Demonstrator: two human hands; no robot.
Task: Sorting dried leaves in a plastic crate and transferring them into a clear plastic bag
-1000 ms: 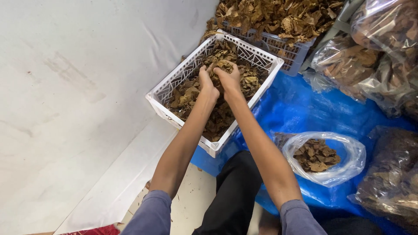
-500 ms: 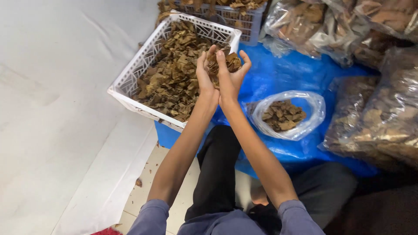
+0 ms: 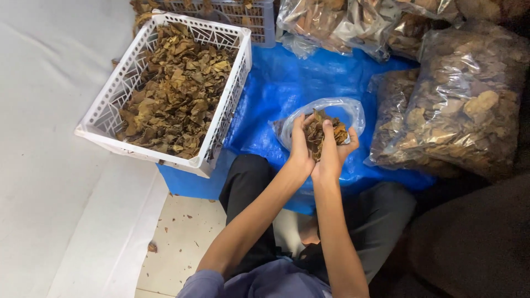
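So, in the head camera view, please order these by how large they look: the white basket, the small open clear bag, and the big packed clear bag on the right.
1. White basket of dry leaves: largest.
2. Big packed clear bag: nearly as large, so the first two are close, and its right part is dark and hard to trace.
3. Small open clear bag: clearly smallest, partly hidden by the leaf-filled hands.

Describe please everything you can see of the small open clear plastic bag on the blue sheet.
The small clear plastic bag sits on the crinkled blue plastic sheet, in front of the person's knees. Its thin, glossy film is rolled back into a wide round mouth. Both hands, left hand and right hand, cup a handful of dry brown leaves just above the mouth and hide its inside. Bigger filled clear sacks lie to its right.
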